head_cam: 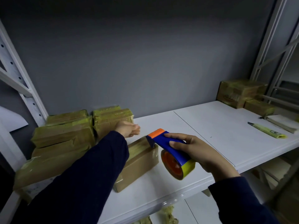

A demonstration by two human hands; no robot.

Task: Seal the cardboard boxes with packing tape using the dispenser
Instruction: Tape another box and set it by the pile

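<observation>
Blue dispenser [171, 147] w/ orange cutter end, yellow tape roll [188, 169] on orange hub, gripped in right hand [199, 152], tilted, cutter end at top of plain brown box [140, 164] on shelf [210, 126]. Taped boxes [64, 136] stacked at left; more taped boxes far right rear.

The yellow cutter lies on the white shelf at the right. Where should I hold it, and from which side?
Hold the cutter by the middle of its yellow body, coming from above and pinching across its narrow width. It lies flat on the shelf with both long sides free; keep off the dark tip at its left end.
</observation>
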